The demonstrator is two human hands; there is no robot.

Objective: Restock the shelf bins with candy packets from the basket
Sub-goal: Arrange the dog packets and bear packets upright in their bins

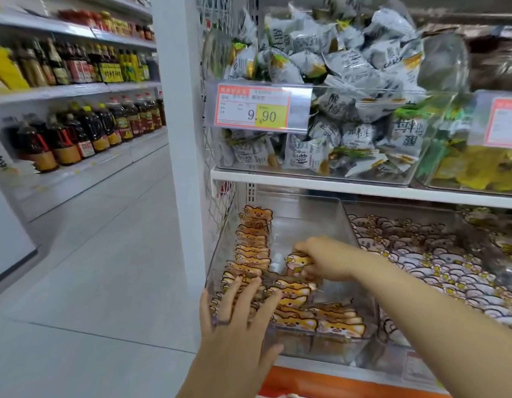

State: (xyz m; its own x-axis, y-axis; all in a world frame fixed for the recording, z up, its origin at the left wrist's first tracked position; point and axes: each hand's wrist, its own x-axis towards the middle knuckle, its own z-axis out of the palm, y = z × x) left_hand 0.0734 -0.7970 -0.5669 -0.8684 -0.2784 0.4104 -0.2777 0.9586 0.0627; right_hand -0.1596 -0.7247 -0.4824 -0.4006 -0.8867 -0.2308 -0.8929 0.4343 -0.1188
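Mid-restock by my reading: the clear bin (302, 222) on the lower shelf (306, 365) is only part filled.

Orange bear packets (253, 245) line its left side and front, but the back right floor is bare, so more must go in. I can't see the basket. The left hand (237, 320) lies flat on the front rows with fingers spread. The right hand (321, 259) grips a single packet (299, 261) mid-bin. Above, the grey packets (332, 103) read 酸梅 and the price tag (253, 109) reads 9.90.

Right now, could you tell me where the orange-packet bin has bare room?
The clear plastic bin is bare at its back right, beside the orange bear-shaped packets lining its left wall. Its front is crowded; the neighbouring pink-packet bin is full.
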